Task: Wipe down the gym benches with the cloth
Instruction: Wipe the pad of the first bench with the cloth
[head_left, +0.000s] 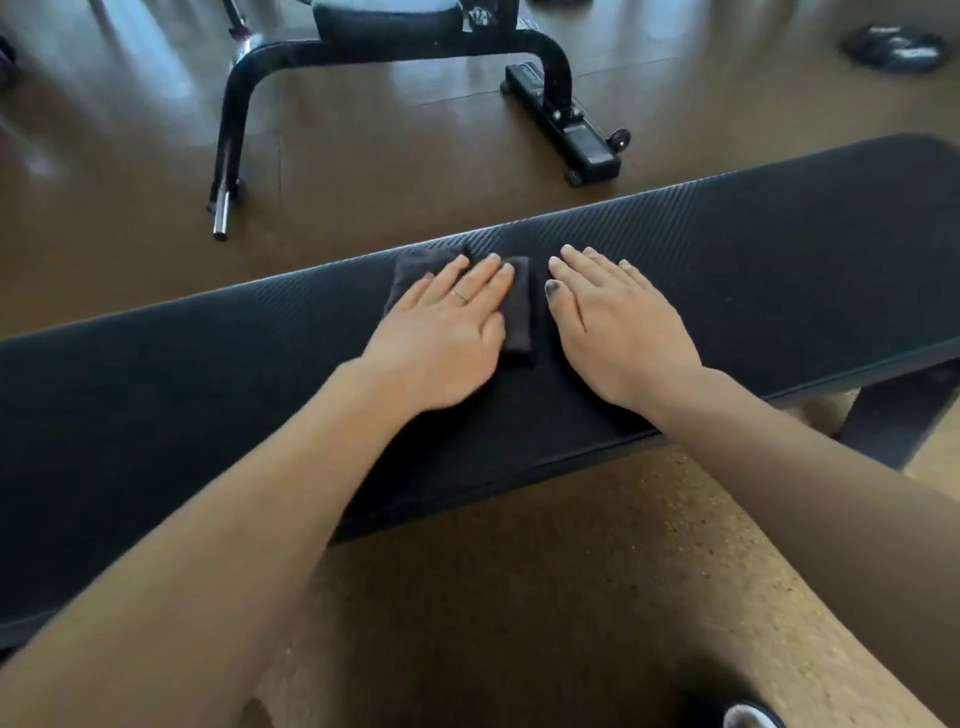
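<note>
A long black padded gym bench (779, 249) runs across the view from lower left to upper right. On its middle lies a folded dark cloth (517, 312). My left hand (447, 332) presses flat on the cloth with straight fingers and covers most of it. My right hand (618, 322) rests flat on the bare pad just right of the cloth, fingers straight, holding nothing.
A second bench with a black tubular frame (395, 52) and a wheeled base (566, 130) stands on the brown floor beyond. A dark slipper (893, 47) lies at the far right. The bench leg (893, 415) stands at the right. Speckled floor lies below me.
</note>
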